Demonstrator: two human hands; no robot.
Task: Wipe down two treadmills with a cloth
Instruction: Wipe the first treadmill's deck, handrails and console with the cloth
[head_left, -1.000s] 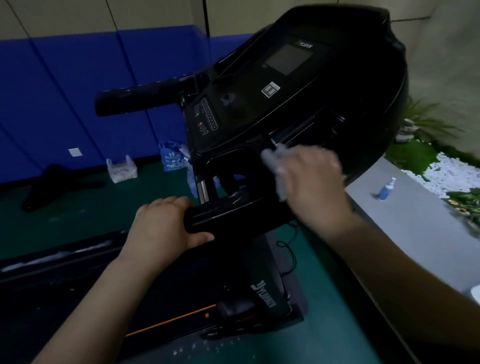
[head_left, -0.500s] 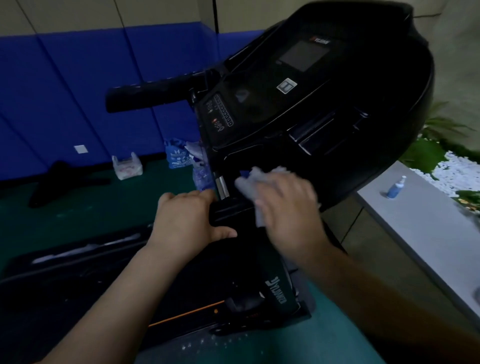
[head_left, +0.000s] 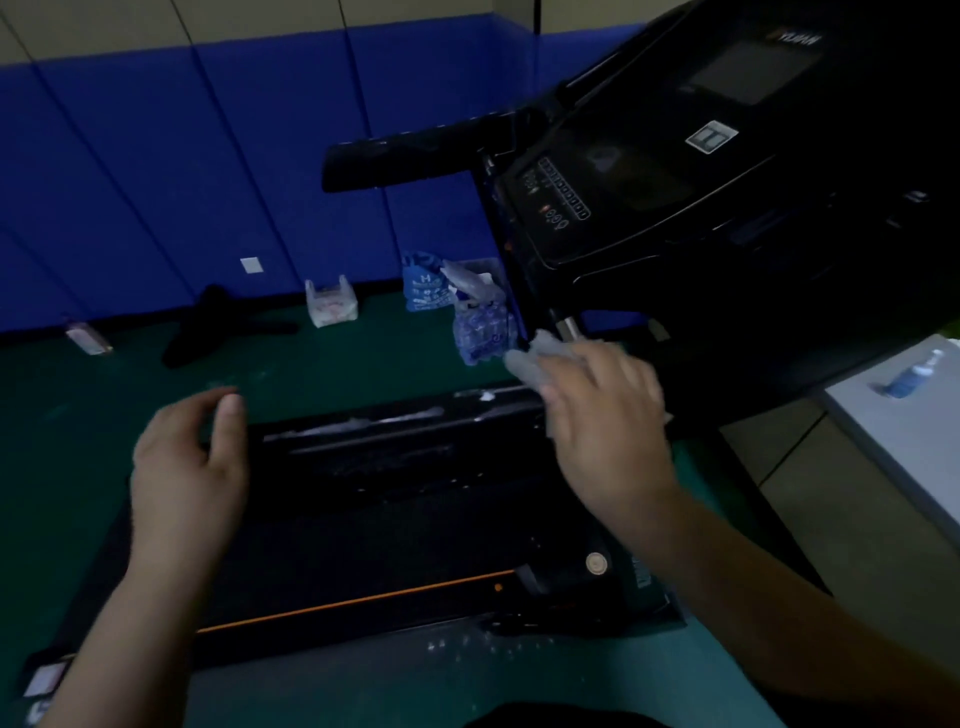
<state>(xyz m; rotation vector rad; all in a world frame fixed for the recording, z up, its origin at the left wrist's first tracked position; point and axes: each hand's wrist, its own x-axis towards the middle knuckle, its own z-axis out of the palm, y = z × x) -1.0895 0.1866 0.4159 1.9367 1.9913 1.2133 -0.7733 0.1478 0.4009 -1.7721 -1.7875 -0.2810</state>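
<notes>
A black treadmill fills the right and middle of the head view: its console (head_left: 675, 171) tilts at upper right, a handlebar (head_left: 415, 150) juts left, and the belt deck (head_left: 395, 514) with an orange stripe lies below. My right hand (head_left: 602, 410) holds a pale grey cloth (head_left: 535, 358) against the upright just under the console's left corner. My left hand (head_left: 187, 462) hovers over the left edge of the deck, fingers loosely curved, holding nothing.
Blue padded wall behind, green floor. Plastic bags (head_left: 330, 304) and a blue bag (head_left: 426, 283) sit by the wall, a wrapped pack of bottles (head_left: 480, 327) beside the upright. A spray bottle (head_left: 911, 376) stands on a grey ledge (head_left: 904, 441) at right.
My left hand has let go of the treadmill's bar and moved left, now free in the air. My right hand with the cloth slid down and left along the console's lower edge.
</notes>
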